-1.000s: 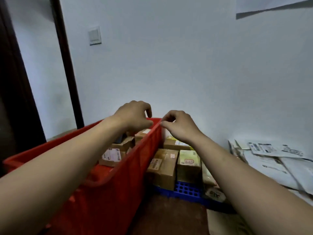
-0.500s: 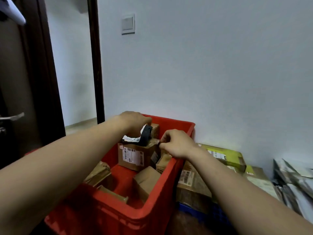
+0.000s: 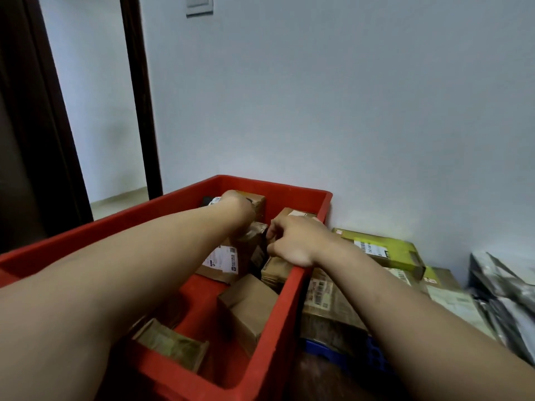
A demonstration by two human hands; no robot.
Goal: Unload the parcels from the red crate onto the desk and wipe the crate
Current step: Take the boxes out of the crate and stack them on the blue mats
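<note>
The red crate (image 3: 279,322) fills the lower left, with several cardboard parcels inside. A brown box with a white label (image 3: 224,260) stands tilted in its far half. On that box's far left lies a black parcel with a white label (image 3: 211,200); my left hand (image 3: 237,208) reaches over it with fingers curled down on it, their tips hidden. My right hand (image 3: 292,241) is above the crate's right wall and pinches the labelled box's top right corner. A plain brown box (image 3: 246,305) and a flat parcel (image 3: 173,342) lie nearer to me.
Right of the crate, against the wall, parcels are stacked: a yellow-green box (image 3: 382,250), brown labelled boxes (image 3: 324,296) on a blue tray (image 3: 333,348), and grey mail bags (image 3: 506,293). A dark door frame (image 3: 142,111) and door (image 3: 29,140) stand at the left.
The view has swung left and down onto the crate. Both hands moved from the crate's rim down into it; the left went onto the black parcel, the right onto the labelled box.
</note>
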